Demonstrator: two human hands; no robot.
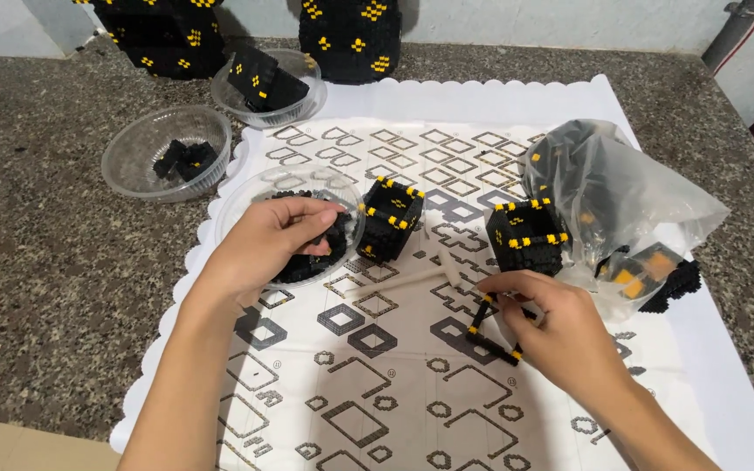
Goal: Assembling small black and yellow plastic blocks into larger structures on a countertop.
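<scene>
My left hand [277,237] reaches into a clear plastic bowl [246,196] of small black bricks [311,262], its fingers curled over them; I cannot tell whether it grips one. My right hand [556,323] holds a thin black-and-yellow brick frame [488,336] against a white patterned mat [394,384]. Two open black cubes with yellow studs stand between the hands, one [390,218] beside the bowl and one [527,235] just above my right hand. A white stick-like tool [403,279] lies on the mat between them.
A clear plastic bag [617,196] with black and yellow pieces lies at the right. Two more clear bowls [133,161] [303,74] with black bricks sit at the upper left on the speckled stone counter [54,270]. Large black-and-yellow builds [351,39] [163,35] stand at the back.
</scene>
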